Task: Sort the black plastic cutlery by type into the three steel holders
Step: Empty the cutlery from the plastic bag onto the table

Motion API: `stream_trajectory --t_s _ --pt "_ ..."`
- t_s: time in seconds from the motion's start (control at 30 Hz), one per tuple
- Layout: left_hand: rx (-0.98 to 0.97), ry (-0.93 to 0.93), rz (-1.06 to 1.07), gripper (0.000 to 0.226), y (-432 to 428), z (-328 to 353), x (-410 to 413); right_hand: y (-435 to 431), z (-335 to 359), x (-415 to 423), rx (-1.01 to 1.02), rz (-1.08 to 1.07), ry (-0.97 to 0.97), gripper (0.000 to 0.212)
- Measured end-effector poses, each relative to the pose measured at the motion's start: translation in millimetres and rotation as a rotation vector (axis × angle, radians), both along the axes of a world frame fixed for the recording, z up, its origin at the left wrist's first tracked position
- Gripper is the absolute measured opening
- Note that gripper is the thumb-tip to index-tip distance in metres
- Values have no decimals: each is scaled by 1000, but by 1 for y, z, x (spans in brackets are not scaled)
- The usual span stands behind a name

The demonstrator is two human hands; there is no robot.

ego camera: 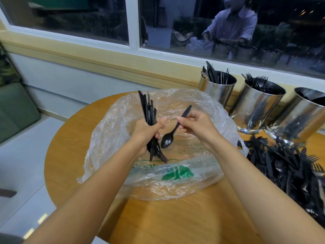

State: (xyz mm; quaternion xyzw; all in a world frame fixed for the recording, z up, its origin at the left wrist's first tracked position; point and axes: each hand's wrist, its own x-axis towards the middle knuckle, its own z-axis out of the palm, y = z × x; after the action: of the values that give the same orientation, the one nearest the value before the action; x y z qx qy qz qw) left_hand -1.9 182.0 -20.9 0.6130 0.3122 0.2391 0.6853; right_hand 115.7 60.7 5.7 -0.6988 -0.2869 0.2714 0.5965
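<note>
Round wooden table (pixel 158 217) beneath a dark window (pixel 70 14): my left fingers (pixel 161 121) clench a bundle of forks and knives (pixel 148 111), fork tines pointing down. My right fingers (pixel 182 120) pinch a spoon (pixel 169 136) by its handle, its bowl just beside the bundle. Under both lies a clear plastic bag (pixel 175 176). Right of my right fingers sprawls the unsorted pile (pixel 290 169); beyond it stand three steel holders (pixel 258 106).

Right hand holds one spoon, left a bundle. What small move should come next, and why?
Probably carry the spoon in the right hand to the rightmost holder. The middle holder shows fork tines and the left holder straight handles, so the third likely takes spoons.
</note>
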Motion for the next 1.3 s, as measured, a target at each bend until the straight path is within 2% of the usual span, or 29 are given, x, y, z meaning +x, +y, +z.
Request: stream_trajectory --t_s 0.03,0.1,0.2,0.27,0.33,0.4,0.53,0.67,0.73,0.83,0.9,0.97,1.03,1.13,1.2,1.3 --pt "58 28 -52 24 -3 2 1 3 5 -3 38 25 25 10" --pt "110 32 -141 17 -7 6 2 10 11 -8 37 46 -44 10" --pt "114 22 -122 27 -3 10 1 6 10 -13 51 7 -131 15" --pt "46 10 -86 31 4 14 -3 -6 4 -19 -26 -7 -247 24" --pt "-61 10 -87 30 10 16 -10 -19 -8 -31 -135 67 -341 25" --pt "-139 30 -93 30 13 11 -16 -27 -22 -45 -195 136 -347 25" --pt "-180 133 -93 29 10 -6 -23 -25 -39 -55 -262 138 -394 22" --pt "-200 114 -21 25 9 -13 -29 -18 -48 -55 -299 129 -439 25" --pt "-219 93 -4 24 10 -14 -32 -18 -48 -54 -317 198 -459 28" --pt "-261 58 8 24 11 -13 -36 -21 -48 -51 -459 434 -574 36" --pt "-269 28 7 24 12 -11 -37 -21 -52 -49 -553 482 -679 30" --pt "-256 -6 12 23 15 -8 -38 -22 -52 -47 -593 397 -748 17" --pt "-253 -41 30 23 15 -2 -38 -24 -47 -42 -520 177 -754 16" --pt "-209 -52 44 32 6 6 -37 -22 -34 -37 -254 -94 -638 18" --pt "-173 -32 9 34 -5 11 -31 -13 -26 -48 -196 -43 -597 25" --pt "-142 -35 40 31 -18 14 -18 -2 -21 -71 -145 50 -686 26"
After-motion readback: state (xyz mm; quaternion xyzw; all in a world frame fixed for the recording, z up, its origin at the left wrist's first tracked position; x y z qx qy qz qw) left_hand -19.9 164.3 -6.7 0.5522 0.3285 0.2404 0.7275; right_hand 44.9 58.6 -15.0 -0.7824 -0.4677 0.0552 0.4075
